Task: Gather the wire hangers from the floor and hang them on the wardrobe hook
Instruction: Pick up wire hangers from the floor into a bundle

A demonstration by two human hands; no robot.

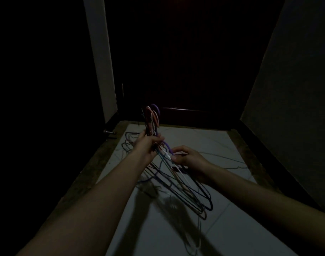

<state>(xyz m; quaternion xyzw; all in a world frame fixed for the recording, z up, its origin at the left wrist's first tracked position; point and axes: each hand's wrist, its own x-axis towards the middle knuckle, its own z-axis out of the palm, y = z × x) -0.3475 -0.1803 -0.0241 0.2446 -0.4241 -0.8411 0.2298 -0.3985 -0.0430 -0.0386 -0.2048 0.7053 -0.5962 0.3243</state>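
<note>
My left hand (148, 143) grips a bundle of several coloured wire hangers (184, 183) by their necks, hooks (152, 115) pointing up, bodies hanging toward me above the floor. My right hand (187, 157) pinches the purple hook of one hanger (168, 145) just right of the bundle. More wire hangers (129, 140) lie on the floor behind my left hand. No wardrobe hook is visible in the dark.
The room is very dim. A pale tiled floor (222, 148) with a dark border runs to a dark door (185, 71). A white door frame (100, 58) stands left, a wall (296, 89) right. A small metal door stop (109, 133) sits at the left floor edge.
</note>
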